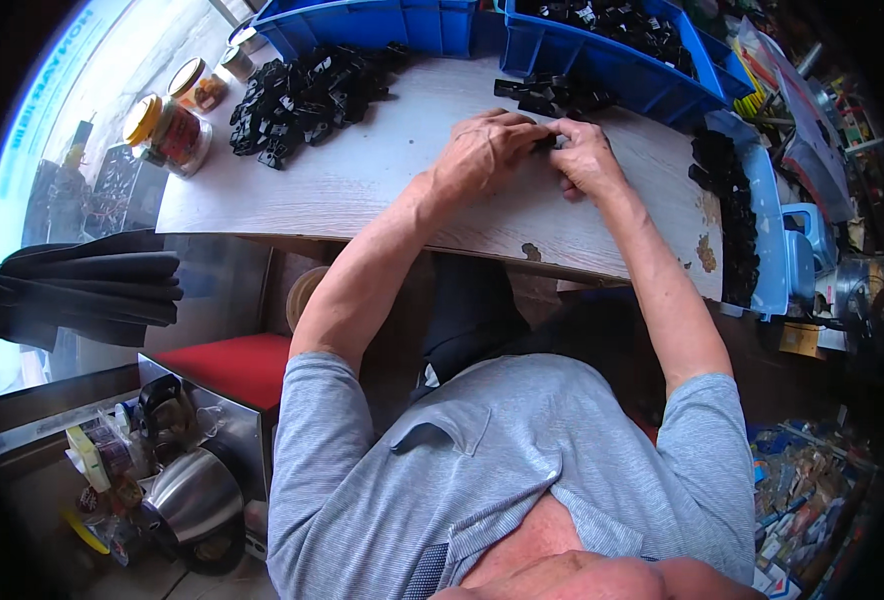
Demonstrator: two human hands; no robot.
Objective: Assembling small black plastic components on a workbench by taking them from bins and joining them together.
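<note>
Both my hands meet over the white wood-grain table (362, 190), fingers closed around one small black plastic part (544, 145). My left hand (487, 148) pinches it from the left, and my right hand (587, 160) grips it from the right. Most of the part is covered by my fingers, so its exact kind cannot be made out. Just beyond my hands lies a small heap of similar black parts (552, 95). A larger heap of black plastic parts (307, 100) spreads over the far left of the table.
Two blue bins (372, 30) (607, 62) stand along the far edge; the right one holds black parts. Lidded jars (177, 140) stand at the left edge. At the right, a pale blue tray (767, 230) holds more black parts. A steel kettle (194, 495) sits lower left.
</note>
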